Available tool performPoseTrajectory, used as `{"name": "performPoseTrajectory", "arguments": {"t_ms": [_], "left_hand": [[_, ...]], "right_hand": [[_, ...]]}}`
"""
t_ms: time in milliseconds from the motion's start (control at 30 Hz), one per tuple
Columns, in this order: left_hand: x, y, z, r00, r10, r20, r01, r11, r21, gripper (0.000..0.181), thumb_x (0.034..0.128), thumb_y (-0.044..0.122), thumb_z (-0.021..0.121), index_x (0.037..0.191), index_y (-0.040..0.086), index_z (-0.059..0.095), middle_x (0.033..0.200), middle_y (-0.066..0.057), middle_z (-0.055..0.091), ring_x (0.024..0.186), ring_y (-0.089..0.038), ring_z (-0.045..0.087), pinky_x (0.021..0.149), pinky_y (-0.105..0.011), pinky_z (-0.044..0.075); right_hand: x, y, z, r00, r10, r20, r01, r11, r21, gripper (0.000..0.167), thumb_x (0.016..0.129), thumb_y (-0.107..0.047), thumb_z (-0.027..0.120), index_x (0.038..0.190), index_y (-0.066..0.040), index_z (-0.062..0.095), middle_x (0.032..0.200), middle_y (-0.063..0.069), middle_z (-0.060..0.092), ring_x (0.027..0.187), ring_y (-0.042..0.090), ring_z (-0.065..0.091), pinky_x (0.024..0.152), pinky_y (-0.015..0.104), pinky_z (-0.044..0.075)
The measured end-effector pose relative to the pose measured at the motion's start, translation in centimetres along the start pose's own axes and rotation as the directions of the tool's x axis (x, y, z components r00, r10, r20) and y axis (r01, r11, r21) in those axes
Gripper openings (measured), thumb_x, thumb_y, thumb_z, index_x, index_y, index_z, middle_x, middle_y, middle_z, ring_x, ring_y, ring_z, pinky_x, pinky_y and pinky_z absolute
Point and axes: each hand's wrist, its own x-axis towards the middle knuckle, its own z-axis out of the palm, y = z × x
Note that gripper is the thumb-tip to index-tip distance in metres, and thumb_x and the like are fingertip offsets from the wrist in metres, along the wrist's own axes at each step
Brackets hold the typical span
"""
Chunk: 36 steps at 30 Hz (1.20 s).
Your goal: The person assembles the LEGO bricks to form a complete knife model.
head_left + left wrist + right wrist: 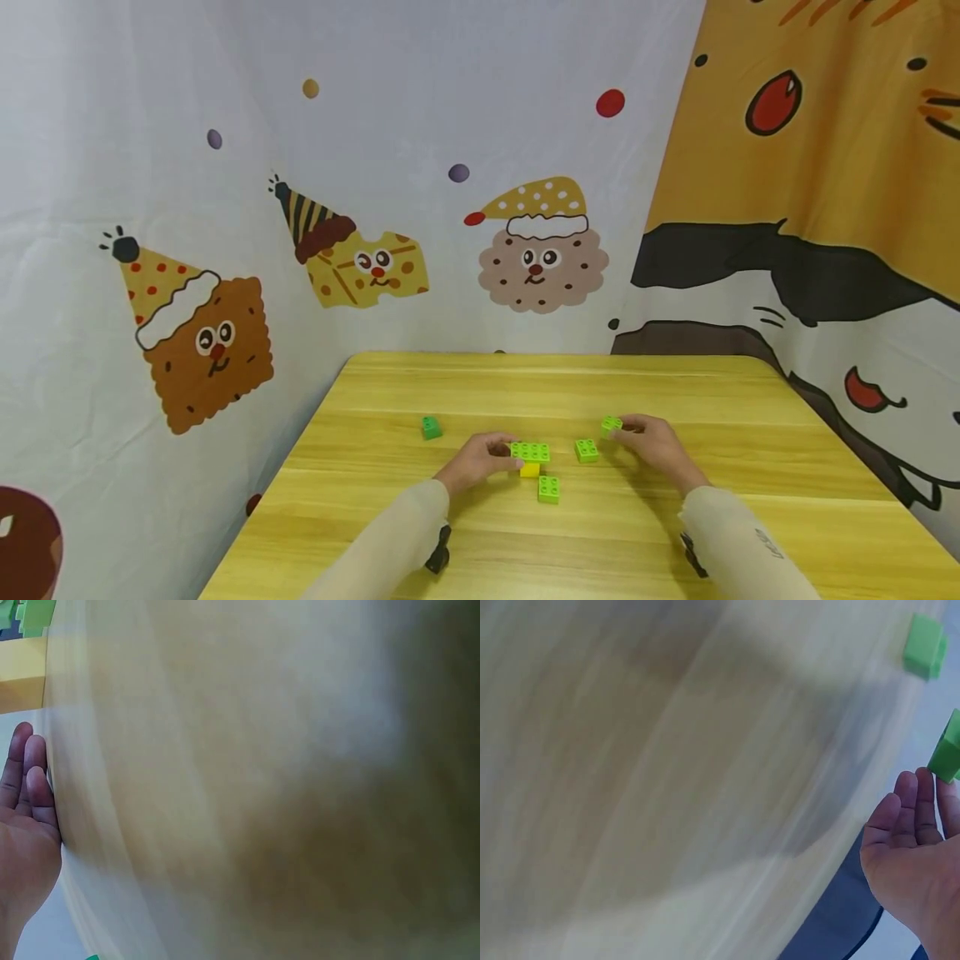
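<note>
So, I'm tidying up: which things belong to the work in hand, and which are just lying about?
In use:
long lime plastic brick in the left hand
yellow plastic block under it
square lime plastic brick in the right hand

Loose, perhaps for later:
second square lime plastic brick, between the hands
third square lime plastic brick, lowest in view
dark green plastic brick, farthest left

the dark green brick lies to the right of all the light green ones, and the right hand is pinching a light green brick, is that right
Not quite: the dark green brick lies to the left of all the light green ones, as the head view shows. The right hand is indeed pinching a light green brick.
</note>
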Motion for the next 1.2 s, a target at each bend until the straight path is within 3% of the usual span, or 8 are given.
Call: {"name": "performPoseTrajectory", "arguments": {"t_ms": [300,667,1200], "left_hand": [[-0.2,-0.2,-0.3,1.0,0.0,0.026,0.0,1.0,-0.018,0.044,0.0893,0.026,0.077,0.13,0.013,0.065,0.101,-0.003,0.062,0.089,-0.018,0.054,0.072,-0.033,0.046],[-0.3,-0.2,-0.3,1.0,-0.001,0.019,0.001,0.999,-0.037,0.037,0.0896,0.026,0.076,0.123,0.015,0.067,0.101,-0.003,0.064,0.091,-0.018,0.057,0.076,-0.036,0.046],[-0.2,-0.4,-0.2,1.0,0.009,0.012,-0.008,0.998,-0.066,0.035,0.089,0.023,0.077,0.121,0.012,0.068,0.101,-0.005,0.065,0.089,-0.017,0.057,0.08,-0.037,0.048]], "right_hand": [[0.1,-2.6,1.9,0.999,-0.026,0.021,0.026,0.999,0.027,0.057,0.094,-0.036,0.069,0.135,0.002,0.058,0.126,0.019,0.061,0.114,0.035,0.056,0.091,0.049,0.048],[0.2,-4.4,3.6,0.997,-0.073,0.031,0.071,0.996,0.062,0.05,0.092,-0.034,0.072,0.131,-0.004,0.063,0.116,0.009,0.065,0.104,0.024,0.06,0.085,0.041,0.051],[-0.1,-5.9,6.4,0.989,-0.139,0.042,0.135,0.987,0.09,0.038,0.09,-0.024,0.076,0.122,-0.006,0.069,0.109,0.004,0.068,0.1,0.023,0.061,0.08,0.039,0.053]]}}
